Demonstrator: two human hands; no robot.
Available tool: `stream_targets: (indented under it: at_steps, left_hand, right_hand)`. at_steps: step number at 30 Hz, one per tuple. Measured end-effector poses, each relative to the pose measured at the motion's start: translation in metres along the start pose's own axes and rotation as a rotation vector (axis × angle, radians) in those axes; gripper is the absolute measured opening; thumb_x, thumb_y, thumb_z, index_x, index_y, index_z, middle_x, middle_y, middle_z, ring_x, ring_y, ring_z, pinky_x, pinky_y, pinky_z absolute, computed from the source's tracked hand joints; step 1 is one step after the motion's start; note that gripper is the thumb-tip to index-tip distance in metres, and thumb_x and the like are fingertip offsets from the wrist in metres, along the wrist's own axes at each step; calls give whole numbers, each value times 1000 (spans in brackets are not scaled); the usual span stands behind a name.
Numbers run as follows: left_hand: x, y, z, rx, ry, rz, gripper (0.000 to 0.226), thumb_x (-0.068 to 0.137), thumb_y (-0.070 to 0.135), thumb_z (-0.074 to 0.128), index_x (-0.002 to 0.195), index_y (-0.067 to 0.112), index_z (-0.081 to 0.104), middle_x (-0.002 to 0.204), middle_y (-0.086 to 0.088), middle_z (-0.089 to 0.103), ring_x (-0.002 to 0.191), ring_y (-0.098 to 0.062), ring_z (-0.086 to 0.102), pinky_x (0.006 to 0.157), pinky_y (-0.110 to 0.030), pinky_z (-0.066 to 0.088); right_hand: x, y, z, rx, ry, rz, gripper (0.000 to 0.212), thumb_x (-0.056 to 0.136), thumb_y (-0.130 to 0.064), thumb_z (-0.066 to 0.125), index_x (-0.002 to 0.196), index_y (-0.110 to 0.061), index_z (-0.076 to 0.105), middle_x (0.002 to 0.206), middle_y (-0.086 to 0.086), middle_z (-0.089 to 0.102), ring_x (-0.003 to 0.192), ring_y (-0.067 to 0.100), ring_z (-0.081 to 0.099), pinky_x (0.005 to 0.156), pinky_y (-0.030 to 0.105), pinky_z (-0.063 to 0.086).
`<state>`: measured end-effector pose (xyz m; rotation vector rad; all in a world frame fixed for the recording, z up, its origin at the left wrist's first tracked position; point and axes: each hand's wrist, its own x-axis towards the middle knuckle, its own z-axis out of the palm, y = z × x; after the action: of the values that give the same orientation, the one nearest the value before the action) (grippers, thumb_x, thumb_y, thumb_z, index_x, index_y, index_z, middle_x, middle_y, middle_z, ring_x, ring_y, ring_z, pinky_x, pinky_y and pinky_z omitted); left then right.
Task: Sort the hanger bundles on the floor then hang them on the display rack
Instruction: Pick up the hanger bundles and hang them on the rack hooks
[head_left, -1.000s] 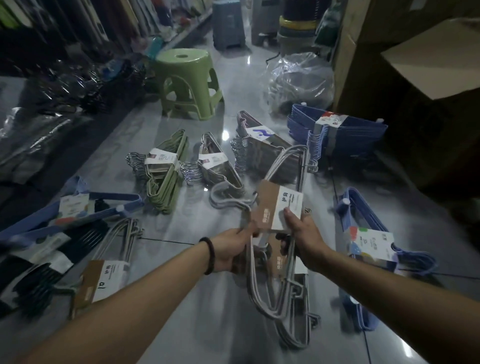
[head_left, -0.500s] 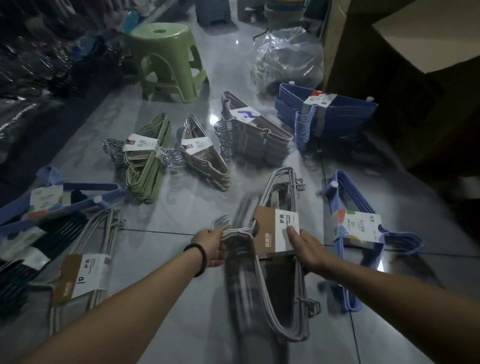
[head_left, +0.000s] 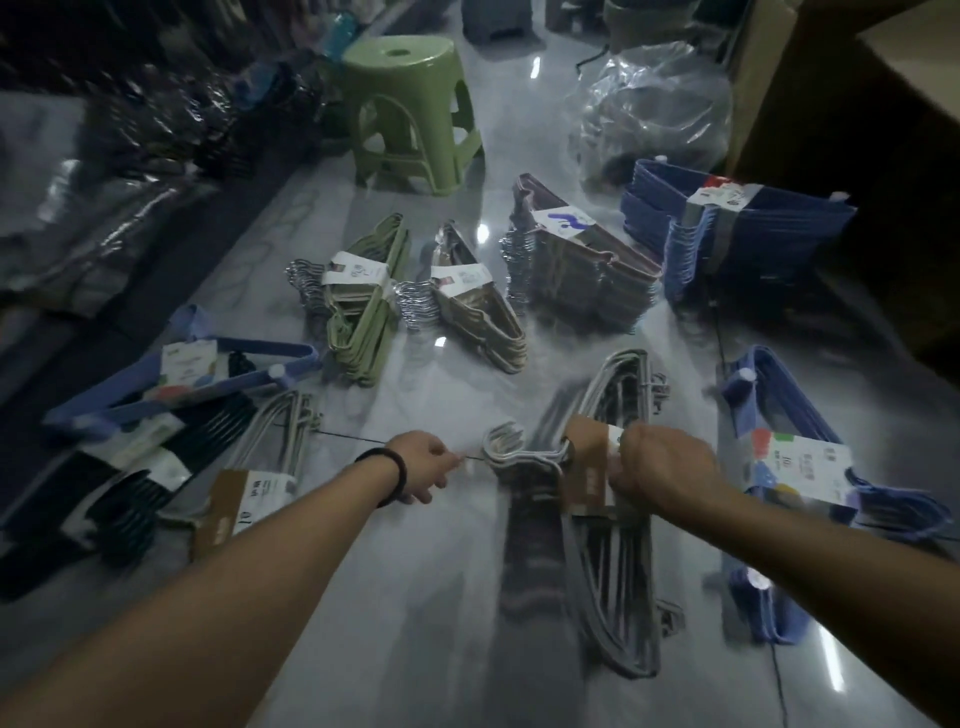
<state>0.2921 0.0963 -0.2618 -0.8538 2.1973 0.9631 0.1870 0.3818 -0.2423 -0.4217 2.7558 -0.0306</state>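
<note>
Sorting stage, under way; no hanging begun, by the look of it.

- Far left: black bundles, a blue bundle lying over them, and a grey bundle with a card band just beside. These look loosely piled rather than sorted.
- Left hand: fingers curled under, nothing seen in them, just short of the hooks.
- Centre row beyond: green bundle, tan bundle, mauve stack and blue stack, set side by side by colour.
- Grey hanger bundle: flat on the floor, hooks pointing left.
- Right hand: clasped round that bundle's cardboard band.
- Far right: one more blue bundle, lying alone.

No display rack can be made out.

The floor is glossy grey tile with glare spots. The room is dim. At the back stand a green stool, a clear plastic bag and a cardboard box.
</note>
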Motion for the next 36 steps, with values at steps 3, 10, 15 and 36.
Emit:
stream_targets:
  at_steps: [3, 10, 15, 36]
  left_hand:
    - [-20, -37, -42, 242, 142, 7, 31, 96, 53, 63, 105, 24, 70, 105, 0, 74, 88, -21, 71, 75, -31, 57]
    - [-21, -214, -79, 217, 393, -463, 117, 58, 80, 71, 154, 23, 36, 150, -12, 48, 136, -39, 47, 111, -50, 45]
    - [-44, -218, -54, -6, 368, -572, 137, 76, 62, 83, 165, 17, -11, 169, -25, -3, 155, -43, 16, 124, -51, 28]
    - [-45, -97, -13, -692, 365, -386, 147, 70, 58, 85, 159, 16, -24, 166, -11, 30, 146, -38, 38, 121, -46, 34]
  right_hand:
    - [2, -41, -16, -14, 81, -231, 26, 100, -48, 48, 93, -23, 52, 96, 5, 67, 84, 28, 65, 68, 37, 47]
    - [1, -190, -4, 132, -141, -449, 41, 96, -47, 56, 92, -9, 71, 94, 17, 74, 94, 36, 68, 71, 33, 50]
    - [-18, -256, 24, 324, -348, -398, 35, 94, -36, 51, 83, -10, 71, 64, 7, 75, 55, 17, 72, 54, 26, 54]
    - [6, -210, 46, 908, -448, -147, 33, 97, -42, 67, 108, -11, 60, 99, 20, 72, 69, 31, 72, 63, 41, 55]
